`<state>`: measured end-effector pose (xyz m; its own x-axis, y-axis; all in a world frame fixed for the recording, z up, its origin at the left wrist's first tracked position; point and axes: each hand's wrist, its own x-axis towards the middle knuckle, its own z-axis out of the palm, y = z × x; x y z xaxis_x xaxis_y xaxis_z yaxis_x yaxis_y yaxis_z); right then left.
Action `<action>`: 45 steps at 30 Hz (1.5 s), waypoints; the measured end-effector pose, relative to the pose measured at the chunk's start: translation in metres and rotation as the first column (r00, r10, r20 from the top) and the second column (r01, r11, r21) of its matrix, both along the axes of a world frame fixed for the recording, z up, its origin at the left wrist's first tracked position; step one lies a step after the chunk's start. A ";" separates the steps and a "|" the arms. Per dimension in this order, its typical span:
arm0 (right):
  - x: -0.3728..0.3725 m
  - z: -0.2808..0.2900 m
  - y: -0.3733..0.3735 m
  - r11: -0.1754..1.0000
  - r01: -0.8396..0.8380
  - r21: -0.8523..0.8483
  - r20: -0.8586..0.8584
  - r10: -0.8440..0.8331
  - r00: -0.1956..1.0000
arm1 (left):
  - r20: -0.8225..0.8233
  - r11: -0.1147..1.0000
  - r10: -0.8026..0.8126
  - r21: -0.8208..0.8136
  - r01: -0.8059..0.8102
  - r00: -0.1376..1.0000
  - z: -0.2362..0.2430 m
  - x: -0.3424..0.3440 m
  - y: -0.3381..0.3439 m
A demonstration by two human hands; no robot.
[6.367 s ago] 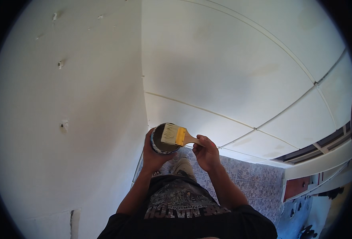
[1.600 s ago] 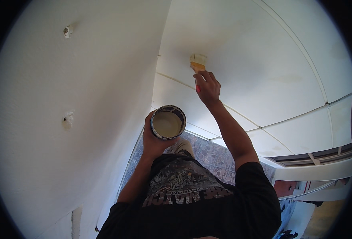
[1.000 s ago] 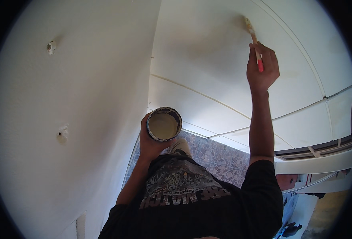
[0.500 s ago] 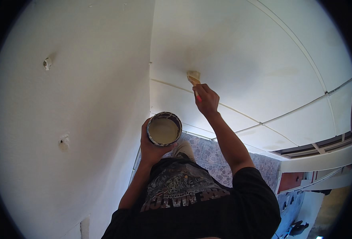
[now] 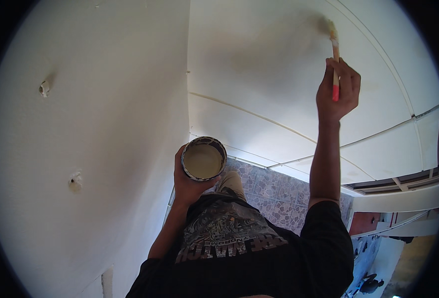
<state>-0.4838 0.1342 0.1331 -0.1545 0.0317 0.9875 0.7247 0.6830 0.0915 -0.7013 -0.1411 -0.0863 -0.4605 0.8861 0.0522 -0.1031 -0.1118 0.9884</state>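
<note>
My left hand is wrapped round a paint can with cream paint inside and smears on its rim. My right hand grips a paintbrush by its pale, red-tipped handle, high at the upper right. The bristles are against the white panelled surface, where a soft grey shadow shows around them. Left of the corner is a plain white wall with a plug and a chipped hole.
Below my body is stone-patterned tile floor. At the right are a barred opening, a curved white ledge and a red panel. A small dark figure, perhaps a person, is at the lower right.
Over the last seconds the brush left the can for the panel and moved back and forth. Since half a second ago it has swung up and right. My left hand stays near the middle.
</note>
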 end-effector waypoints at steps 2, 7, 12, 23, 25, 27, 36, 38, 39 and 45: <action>0.001 -0.025 0.008 0.996 0.079 0.039 -0.026 -0.078 0.997 | 0.027 1.000 -0.009 -0.004 0.009 1.000 0.000 0.002 0.001; -0.028 -0.144 0.008 0.946 0.083 -0.313 0.195 -0.021 0.981 | 0.023 1.000 -0.030 0.003 0.030 0.999 0.000 0.002 0.005; -0.046 -0.212 -0.010 0.873 0.041 -0.485 0.323 0.136 0.936 | -0.066 1.000 -0.016 -0.009 0.016 0.998 0.009 0.003 0.005; -0.076 -0.146 0.012 0.826 0.034 -0.563 0.451 0.272 0.850 | -0.093 0.999 -0.004 0.037 0.008 0.996 0.001 0.012 0.010; -0.078 -0.105 0.019 0.871 0.034 -0.491 0.445 0.217 0.869 | -0.097 0.999 -0.020 0.035 0.023 0.995 -0.002 0.011 0.010; -0.074 -0.063 0.017 0.924 0.010 -0.382 0.425 0.166 0.890 | -0.101 0.999 -0.005 0.039 0.009 0.995 -0.004 0.012 0.009; -0.081 -0.015 -0.003 0.990 -0.024 -0.142 0.290 0.065 0.955 | -0.084 0.998 0.055 0.043 -0.051 0.995 -0.002 0.009 0.002; -0.085 -0.054 0.008 0.985 0.028 -0.173 0.397 0.043 0.917 | -0.068 0.997 0.049 0.057 -0.045 0.996 0.001 0.009 0.004; -0.094 -0.081 0.009 0.983 0.073 -0.169 0.447 0.010 0.894 | -0.065 0.996 0.060 0.071 -0.055 0.996 -0.001 0.007 0.003; -0.110 -0.211 0.014 0.908 0.022 -0.418 0.615 0.265 0.743 | -0.064 0.994 0.078 0.082 -0.073 0.995 -0.002 0.004 -0.001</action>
<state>-0.5936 0.1481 -0.0783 -0.7746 0.3076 0.5526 0.4922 0.8419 0.2214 -0.6970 -0.1420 -0.0886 -0.5192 0.8407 0.1538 -0.0251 -0.1949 0.9805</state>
